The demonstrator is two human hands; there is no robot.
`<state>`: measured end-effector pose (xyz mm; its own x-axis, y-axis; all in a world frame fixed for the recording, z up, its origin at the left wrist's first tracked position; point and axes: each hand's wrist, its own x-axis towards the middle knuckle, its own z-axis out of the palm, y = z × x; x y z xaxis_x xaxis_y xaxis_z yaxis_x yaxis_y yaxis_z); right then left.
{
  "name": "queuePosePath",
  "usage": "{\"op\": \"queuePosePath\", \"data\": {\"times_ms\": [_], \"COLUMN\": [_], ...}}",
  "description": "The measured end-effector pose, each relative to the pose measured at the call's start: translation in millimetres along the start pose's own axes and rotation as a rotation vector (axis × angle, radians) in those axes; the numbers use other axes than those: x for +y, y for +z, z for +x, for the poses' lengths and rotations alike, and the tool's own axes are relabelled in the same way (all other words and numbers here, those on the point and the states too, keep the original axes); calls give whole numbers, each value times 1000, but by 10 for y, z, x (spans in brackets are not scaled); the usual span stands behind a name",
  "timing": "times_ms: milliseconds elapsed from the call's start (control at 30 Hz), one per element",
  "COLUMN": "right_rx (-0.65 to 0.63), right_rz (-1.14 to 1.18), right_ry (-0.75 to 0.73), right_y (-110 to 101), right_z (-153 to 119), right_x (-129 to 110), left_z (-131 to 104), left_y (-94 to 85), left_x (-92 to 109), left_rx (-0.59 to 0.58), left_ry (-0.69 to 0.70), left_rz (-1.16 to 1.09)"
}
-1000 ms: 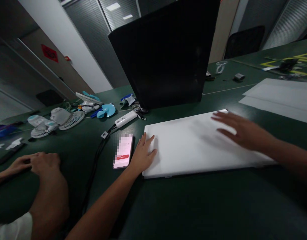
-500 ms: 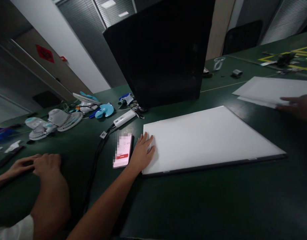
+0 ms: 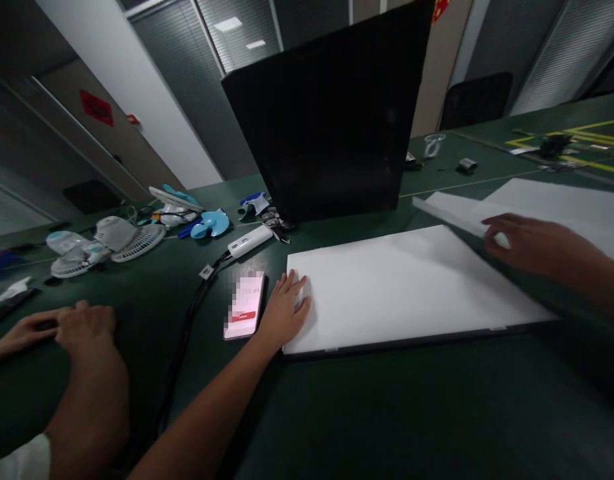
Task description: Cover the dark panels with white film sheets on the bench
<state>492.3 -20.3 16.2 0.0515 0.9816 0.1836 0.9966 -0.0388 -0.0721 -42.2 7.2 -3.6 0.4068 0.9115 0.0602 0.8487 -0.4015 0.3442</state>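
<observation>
- Phone [image 3: 247, 308]: digits at the upper right of the display, apparently "03"; part of the display is pixelated.
- Tag [image 3: 205, 272] on the black cable [image 3: 187, 333]: a short mark, "B1" or "18", cannot tell which.
- White bar [image 3: 251, 240]: small dark mark, unreadable.
- Red sign [image 3: 97, 108] in the background: dark marking, unreadable.

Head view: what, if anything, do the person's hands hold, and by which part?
The right hand holds a white sheet by its near edge. The left hand holds nothing; it rests on the left end of the white panel.
</observation>
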Motion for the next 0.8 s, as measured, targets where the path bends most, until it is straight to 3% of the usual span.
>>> {"op": "queuePosePath", "data": {"times_ms": [100, 200, 300, 400, 500, 567, 733, 800], "right_rx": [-185, -289, -308, -267, -285, -302, -170, -135], "right_rz": [40, 86, 152, 237, 283, 308, 119, 31], "right_ry": [-226, -448, -654, -822, -938, -917, -405, -289], "right_y": [84, 172, 177, 135, 119, 143, 291, 338], "right_z": [-162, -383, -584, -702, -686, -594, -261, -178], "right_x": [-674, -1221, -1578, -1775, -1796, -1670, -985, -760], "left_z": [-15, -18, -6, 8, 9, 3, -16, -19], "left_y": [-1, 10, 28, 45, 45, 30, -27, -38], "left_x": [-6, -23, -38, -42, -38, -33, -10, 0], "left_rx": [16, 42, 37, 9, 2, -3, -44, -45], "left_ry": [-19, -36, -43, -49, -50, -32, 15, 22], "left_rz": [-35, -81, -89, -57, -33, -31, -27, -31]}}
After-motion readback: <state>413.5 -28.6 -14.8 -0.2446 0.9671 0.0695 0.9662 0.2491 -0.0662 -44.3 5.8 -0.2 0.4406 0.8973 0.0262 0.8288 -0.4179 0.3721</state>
